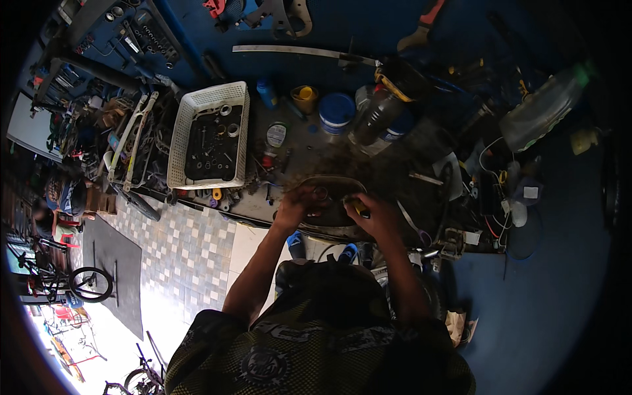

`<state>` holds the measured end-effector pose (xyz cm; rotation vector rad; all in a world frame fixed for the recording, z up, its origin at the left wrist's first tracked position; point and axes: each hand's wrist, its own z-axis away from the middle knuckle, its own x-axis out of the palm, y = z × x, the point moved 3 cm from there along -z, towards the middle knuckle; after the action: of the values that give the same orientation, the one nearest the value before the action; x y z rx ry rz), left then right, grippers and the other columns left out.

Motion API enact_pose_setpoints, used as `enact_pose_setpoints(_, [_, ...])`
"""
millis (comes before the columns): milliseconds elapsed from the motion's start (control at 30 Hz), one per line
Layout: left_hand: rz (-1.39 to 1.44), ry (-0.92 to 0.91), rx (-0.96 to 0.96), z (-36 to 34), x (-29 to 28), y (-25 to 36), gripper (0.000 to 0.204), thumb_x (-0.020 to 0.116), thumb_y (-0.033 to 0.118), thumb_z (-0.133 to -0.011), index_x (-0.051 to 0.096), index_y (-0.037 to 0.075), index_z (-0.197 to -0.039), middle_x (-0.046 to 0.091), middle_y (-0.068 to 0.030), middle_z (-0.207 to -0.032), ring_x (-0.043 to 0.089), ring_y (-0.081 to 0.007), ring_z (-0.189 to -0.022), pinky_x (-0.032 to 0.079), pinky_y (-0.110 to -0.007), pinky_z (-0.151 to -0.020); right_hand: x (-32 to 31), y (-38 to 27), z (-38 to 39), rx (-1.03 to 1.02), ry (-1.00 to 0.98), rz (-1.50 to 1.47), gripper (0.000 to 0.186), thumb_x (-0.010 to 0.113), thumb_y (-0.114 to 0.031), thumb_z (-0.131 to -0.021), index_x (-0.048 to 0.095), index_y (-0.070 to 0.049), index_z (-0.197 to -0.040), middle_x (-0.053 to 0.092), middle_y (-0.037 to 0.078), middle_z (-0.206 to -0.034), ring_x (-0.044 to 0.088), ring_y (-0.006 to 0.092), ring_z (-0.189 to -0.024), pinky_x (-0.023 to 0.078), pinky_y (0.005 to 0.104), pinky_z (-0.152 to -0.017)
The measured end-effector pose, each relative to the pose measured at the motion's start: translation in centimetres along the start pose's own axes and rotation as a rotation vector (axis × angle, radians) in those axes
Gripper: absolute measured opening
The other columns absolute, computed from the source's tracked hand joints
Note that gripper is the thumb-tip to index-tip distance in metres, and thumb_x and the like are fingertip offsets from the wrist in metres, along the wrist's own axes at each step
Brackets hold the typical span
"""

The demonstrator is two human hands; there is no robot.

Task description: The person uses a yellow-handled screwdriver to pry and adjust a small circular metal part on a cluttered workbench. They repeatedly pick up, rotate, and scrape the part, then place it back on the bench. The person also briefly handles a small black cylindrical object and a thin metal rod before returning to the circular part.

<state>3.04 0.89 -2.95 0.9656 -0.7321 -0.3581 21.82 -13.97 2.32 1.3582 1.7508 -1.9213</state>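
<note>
Over a dark, round-edged shallow pan (339, 178) at the bench's front edge, both my hands are close together. My left hand (299, 205) is closed, its fingertips around a small ring-shaped metal part (321, 193). My right hand (374, 216) wraps round a tool with a yellow and black handle (361, 209); its working end is too dark to make out. The tool and the ring part are a short gap apart. What lies inside the pan is mostly in shadow or behind my fingers.
On the left of the bench stands a white plastic basket (176, 148) with metal rings and small parts. Behind are a blue-lidded tub (336, 110), a yellow cup (304, 95) and a dark bottle (380, 115). Scissors (415, 224) lie right. Tools hang on the blue wall.
</note>
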Motion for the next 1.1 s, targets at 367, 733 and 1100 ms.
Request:
enact_pose_setpoints(367, [-0.858, 0.17, 0.321, 0.1, 0.1, -0.6, 0.024, 0.071, 0.013, -0.095, 0.071, -0.001, -0.114, 0.076, -0.021, -0.101, 0.076, -0.0345, -0.087, 0.059, -0.042, -0.074, 3.3, -2.6, -2.2, 0.22, -0.076, -0.475, 0.028, 0.075, -0.031, -0.097, 0.07, -0.003, -0.099, 0.069, 0.008, -0.078, 0.065, 0.0108, -0.075, 0.052, 0.0304, -0.069])
enact_pose_setpoints(733, [-0.712, 0.273, 0.264, 0.2, 0.2, -0.5, 0.029, 0.065, 0.012, -0.099, 0.065, -0.006, -0.122, 0.075, -0.0166, -0.096, 0.076, -0.0216, -0.084, 0.062, -0.035, -0.066, 3.9, -1.1, -1.9, 0.26, 0.052, -0.732, 0.033, 0.071, -0.034, -0.101, 0.066, -0.004, -0.089, 0.064, 0.0, -0.072, 0.057, 0.0078, -0.065, 0.044, 0.0257, -0.06])
enact_pose_setpoints(1100, [-0.14, 0.195, 0.112, 0.0, 1.2, 0.2, 0.03, 0.06, 0.005, -0.1, 0.059, -0.007, -0.128, 0.071, -0.0169, -0.11, 0.075, -0.0238, -0.088, 0.066, -0.037, -0.071, 2.9, -2.5, 0.6, 0.077, -0.062, -0.51, 0.022, 0.072, -0.024, -0.1, 0.071, -0.003, -0.101, 0.066, 0.0, -0.076, 0.06, 0.0054, -0.073, 0.048, 0.0252, -0.065])
